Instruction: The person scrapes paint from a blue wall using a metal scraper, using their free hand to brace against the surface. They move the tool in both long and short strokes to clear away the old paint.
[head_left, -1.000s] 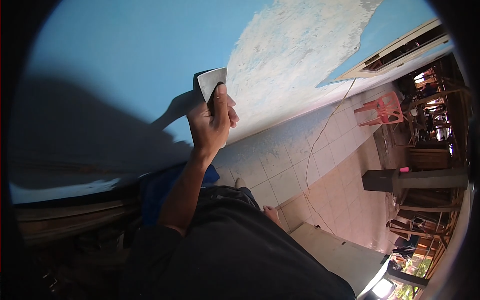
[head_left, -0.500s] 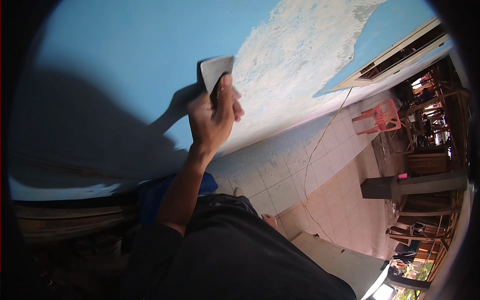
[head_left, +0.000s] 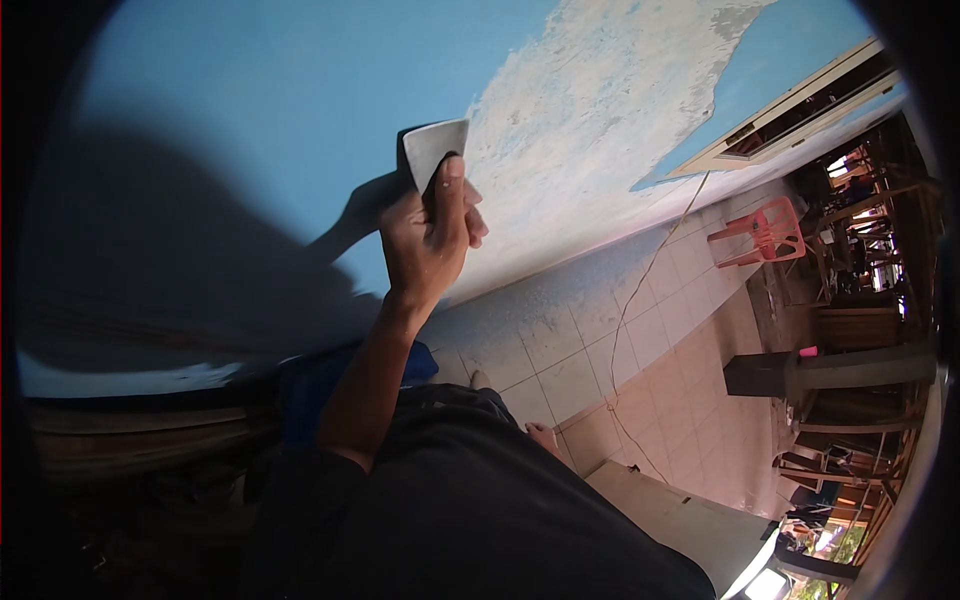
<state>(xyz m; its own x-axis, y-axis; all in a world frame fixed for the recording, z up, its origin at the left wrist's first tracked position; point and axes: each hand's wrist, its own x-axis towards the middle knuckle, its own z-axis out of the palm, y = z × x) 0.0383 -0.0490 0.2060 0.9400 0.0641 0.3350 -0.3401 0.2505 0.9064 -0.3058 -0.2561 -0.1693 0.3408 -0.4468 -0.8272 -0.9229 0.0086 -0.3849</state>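
Note:
My left hand (head_left: pixel 425 245) is raised to the wall, its fingers wrapped round a putty scraper (head_left: pixel 436 142). The scraper's flat, pale grey blade widens toward its far edge, and my thumb presses along its near face. That far edge lies close against the blue wall (head_left: pixel 330 80), just left of a rough whitish patch (head_left: pixel 580 130) where the blue is gone. Pale specks dot my thumb and wrist. A dark shadow of my arm and head falls on the wall to the left. My right hand is out of the frame.
Pale floor tiles (head_left: pixel 560 350), dusty along the wall, carry a thin cord (head_left: pixel 625 300). A red plastic chair (head_left: pixel 770 232) and a dark-based post (head_left: pixel 760 375) stand at the right. A window frame (head_left: pixel 800 105) is set in the wall. A blue item (head_left: pixel 415 365) lies by my legs.
My left hand and the putty scraper sit very slightly lower and further right in the view. The grip is unchanged, and the whole scene has shifted a little.

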